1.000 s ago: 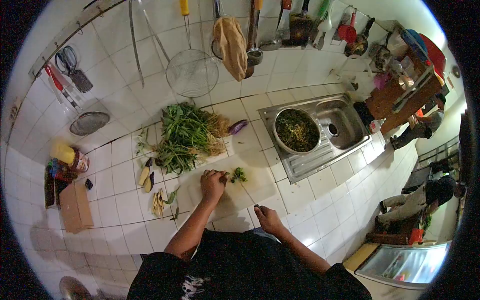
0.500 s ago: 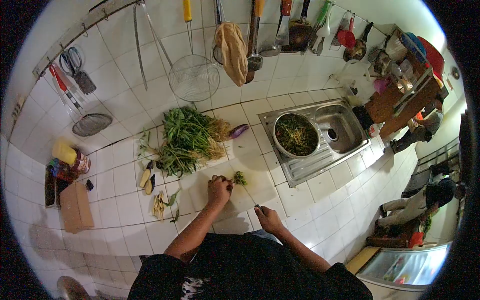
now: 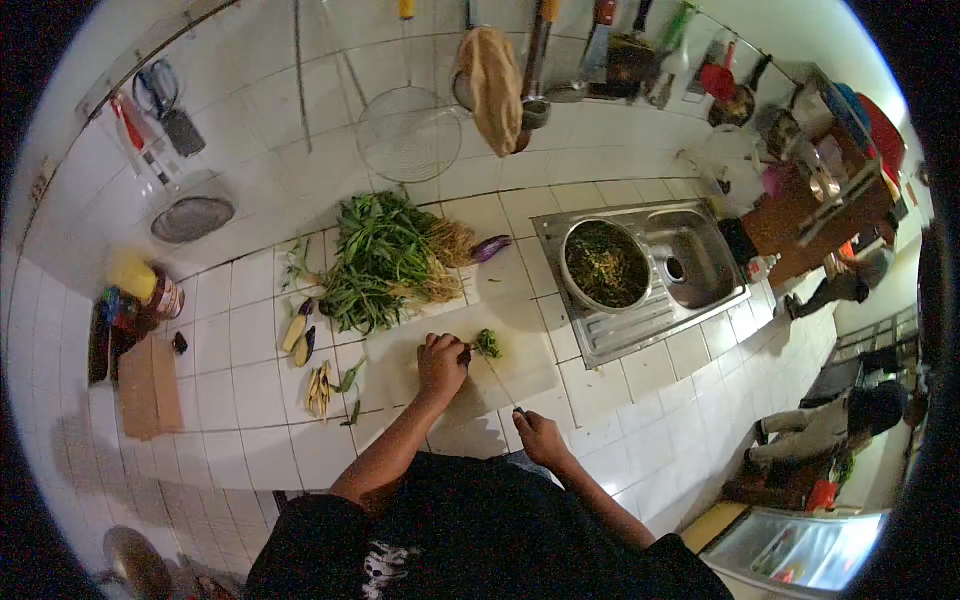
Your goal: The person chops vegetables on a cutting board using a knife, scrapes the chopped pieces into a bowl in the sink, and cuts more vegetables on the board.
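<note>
My right hand [image 3: 540, 440] grips a knife [image 3: 503, 390] by its dark handle. The thin blade slants over the pale cutting board [image 3: 525, 375] toward my left hand. With fingers curled down on the board, my left hand [image 3: 442, 366] covers whatever it holds; a small dark bit shows at the fingertips. Chopped greens [image 3: 487, 344] lie in a little heap just right of those fingers. Behind the board is a large bunch of leafy greens [image 3: 385, 265] with its roots, and a purple eggplant [image 3: 491, 248] lies at the root end.
On the left are cut eggplant pieces [image 3: 300, 335], pale yellowish strips [image 3: 318, 390] and a cardboard box [image 3: 150, 388]. A steel pot of chopped greens [image 3: 605, 265] stands on the sink's drainboard [image 3: 632, 335]. Utensils and a wire skimmer [image 3: 410, 135] hang overhead. Two people are farther right.
The head view has shifted, so the counter sits slightly higher and to the right. Both hands stay at the board, the left curled and the right on the knife.
</note>
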`<control>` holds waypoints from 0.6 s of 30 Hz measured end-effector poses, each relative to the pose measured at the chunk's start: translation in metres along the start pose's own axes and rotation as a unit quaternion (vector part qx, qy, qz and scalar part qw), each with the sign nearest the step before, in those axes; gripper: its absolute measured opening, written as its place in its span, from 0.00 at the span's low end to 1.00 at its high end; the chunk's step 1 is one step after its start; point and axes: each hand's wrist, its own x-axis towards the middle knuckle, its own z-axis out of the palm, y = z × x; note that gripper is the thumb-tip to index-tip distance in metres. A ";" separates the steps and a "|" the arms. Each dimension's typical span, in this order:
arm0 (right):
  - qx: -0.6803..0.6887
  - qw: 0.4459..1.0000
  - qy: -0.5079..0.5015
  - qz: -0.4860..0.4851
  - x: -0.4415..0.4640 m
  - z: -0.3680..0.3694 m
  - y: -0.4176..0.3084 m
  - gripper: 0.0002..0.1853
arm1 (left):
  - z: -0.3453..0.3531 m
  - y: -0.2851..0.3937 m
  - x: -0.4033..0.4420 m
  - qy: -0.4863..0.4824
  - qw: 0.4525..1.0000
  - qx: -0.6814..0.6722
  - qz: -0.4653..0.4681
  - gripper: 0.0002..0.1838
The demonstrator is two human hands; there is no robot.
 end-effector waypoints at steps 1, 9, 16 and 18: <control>0.005 1.000 0.005 0.005 0.000 0.001 0.001 0.31 | -0.002 0.001 0.000 0.003 1.000 -0.003 -0.001 0.07; 0.003 0.999 -0.007 0.037 -0.004 0.012 0.003 0.28 | 0.002 -0.008 0.004 -0.015 0.996 -0.047 -0.070 0.08; -0.022 1.000 -0.004 -0.003 -0.006 0.011 -0.003 0.29 | -0.008 0.003 -0.004 0.021 0.998 -0.031 -0.049 0.07; -0.039 0.999 -0.007 -0.002 -0.004 0.011 -0.001 0.29 | -0.010 0.005 -0.004 0.028 0.998 -0.036 -0.053 0.06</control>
